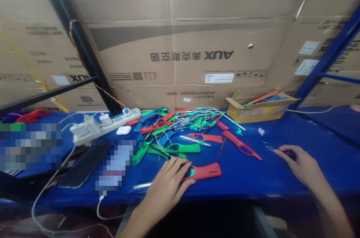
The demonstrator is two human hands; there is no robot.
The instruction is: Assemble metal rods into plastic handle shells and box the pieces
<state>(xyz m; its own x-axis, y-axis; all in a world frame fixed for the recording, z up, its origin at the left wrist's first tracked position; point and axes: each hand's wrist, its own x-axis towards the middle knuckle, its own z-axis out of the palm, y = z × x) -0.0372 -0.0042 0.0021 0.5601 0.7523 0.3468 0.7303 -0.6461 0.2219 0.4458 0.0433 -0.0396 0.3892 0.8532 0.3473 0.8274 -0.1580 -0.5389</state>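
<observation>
My left hand [174,178] is closed over a red lighter [208,170] near the table's front edge; its metal tube sticks out to the left of the hand. On the right, my right hand [298,161] has its thumb and fingers pinched at the table surface, beside some small thin pieces [269,148] too small to make out. Between the hands lie a red casing [242,145] and a small screwdriver [221,151]. Behind my left hand, a green casing [185,148] rests at the edge of a pile of coloured casings, wires and metal tubes.
A yellow-taped open box [255,112] with coloured parts stands at the back right. At left are a white power strip [98,130], a white earphone case [123,130], a dark phone [84,166] and a lit phone [115,166] on a cable. Cardboard [182,12] lines the back.
</observation>
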